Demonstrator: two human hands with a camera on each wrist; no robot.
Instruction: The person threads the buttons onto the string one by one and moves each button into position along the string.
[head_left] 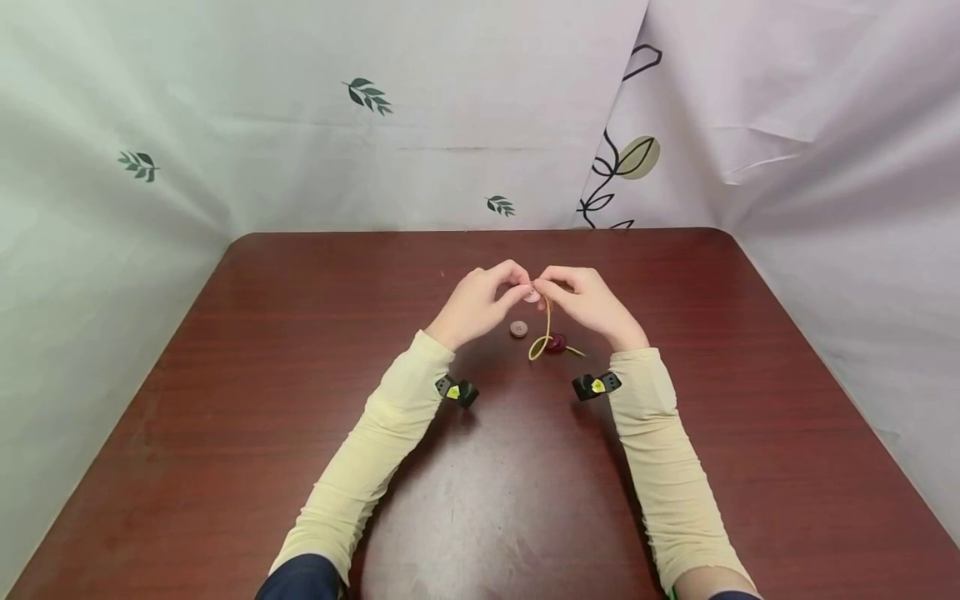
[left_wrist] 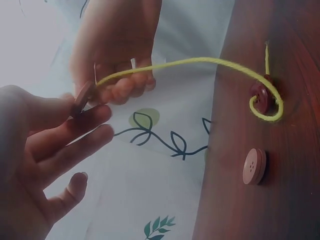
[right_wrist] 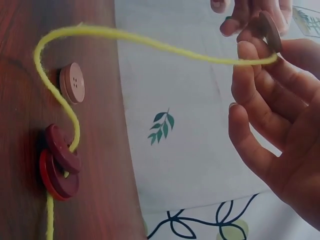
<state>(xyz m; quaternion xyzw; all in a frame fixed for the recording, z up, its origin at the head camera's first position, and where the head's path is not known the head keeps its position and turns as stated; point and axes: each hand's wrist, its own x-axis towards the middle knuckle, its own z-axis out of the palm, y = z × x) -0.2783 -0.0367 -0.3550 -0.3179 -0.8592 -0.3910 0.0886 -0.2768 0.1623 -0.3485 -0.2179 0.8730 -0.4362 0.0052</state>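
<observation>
Above the far half of the table, my left hand (head_left: 480, 302) pinches a pinkish-brown button (left_wrist: 83, 100) by its edge between thumb and index finger. My right hand (head_left: 588, 304) meets it there, its thumb and fingertips pinching a yellow cord (right_wrist: 150, 46) right at the button's face. The exact tip of the cord is hidden by the fingers. From the hands the cord hangs in a loose curve to the table, where it passes through two dark red buttons (right_wrist: 65, 150) lying overlapped. A short tail sticks out beyond them.
A second pinkish button (head_left: 518, 329) with several holes lies flat on the dark red-brown table (head_left: 225, 375), just left of the cord. Pale cloth with leaf prints (head_left: 450, 100) hangs behind the table's far edge and at both sides.
</observation>
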